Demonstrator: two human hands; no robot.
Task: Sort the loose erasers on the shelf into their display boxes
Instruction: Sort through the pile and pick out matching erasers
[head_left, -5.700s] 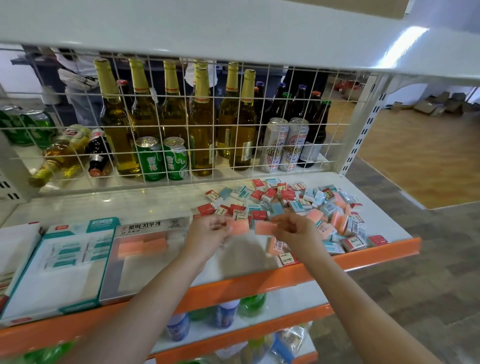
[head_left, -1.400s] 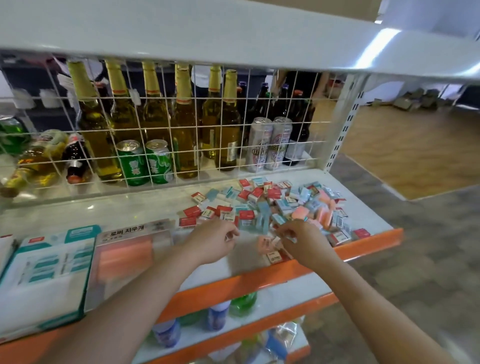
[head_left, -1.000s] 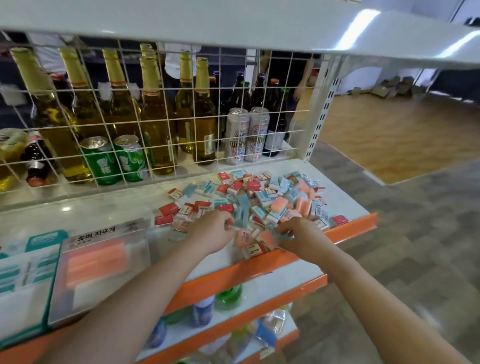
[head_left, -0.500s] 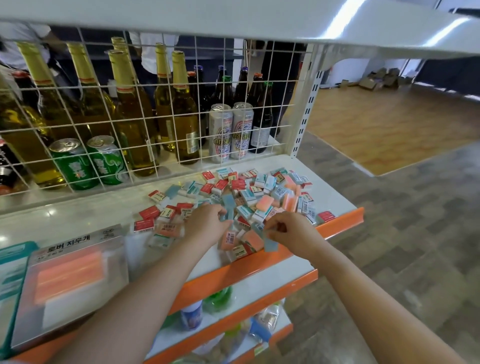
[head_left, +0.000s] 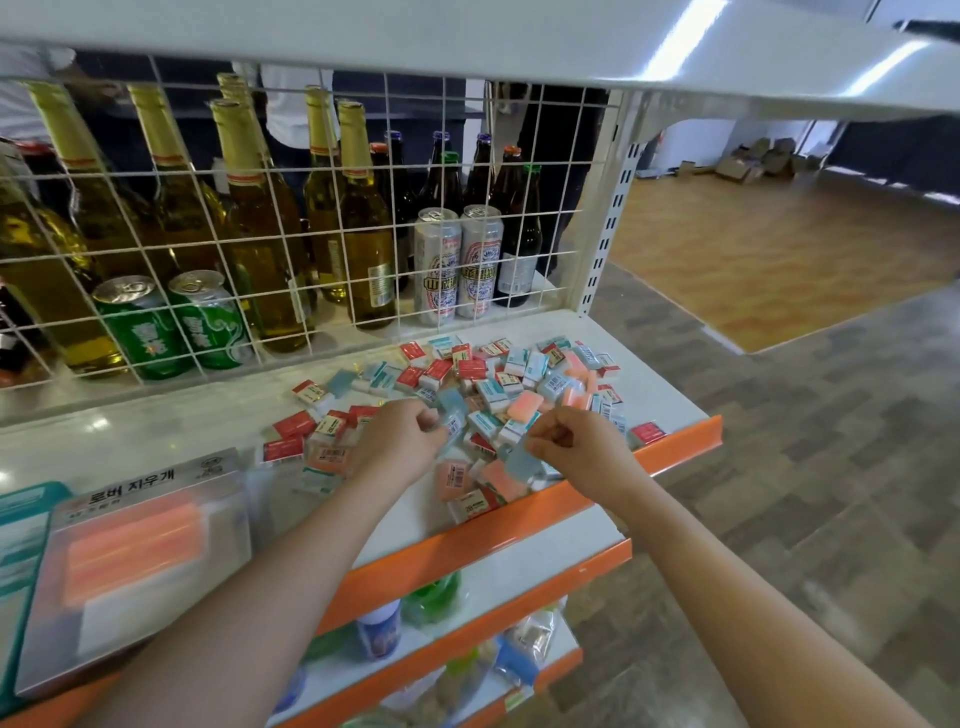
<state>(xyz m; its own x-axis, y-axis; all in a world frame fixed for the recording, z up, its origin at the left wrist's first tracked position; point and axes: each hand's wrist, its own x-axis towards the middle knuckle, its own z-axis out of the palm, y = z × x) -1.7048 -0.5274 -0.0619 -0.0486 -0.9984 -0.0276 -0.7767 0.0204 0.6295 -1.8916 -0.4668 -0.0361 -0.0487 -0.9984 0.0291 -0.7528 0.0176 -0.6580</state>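
Picking from the heap of small red, teal and pink paper-sleeved erasers (head_left: 498, 384) on the white orange-edged shelf (head_left: 675, 447), centre frame. Left hand (head_left: 397, 441) pinching a pale blue eraser (head_left: 453, 413); right hand (head_left: 582, 449) pinching another blue-grey eraser (head_left: 521, 464). Best kept colour-matched, then carried to the clear plastic display box (head_left: 135, 561) lower left.

This is a shop, shown by the white retail shelf (head_left: 156, 415) with its orange front edge. Behind the shelf's wire grid (head_left: 311, 249) stand rows of beer bottles (head_left: 265, 228) and drink cans (head_left: 457, 260). On the shelf lie small packaged erasers (head_left: 498, 384) beside display boxes (head_left: 135, 551), and more goods sit on tiers below it.
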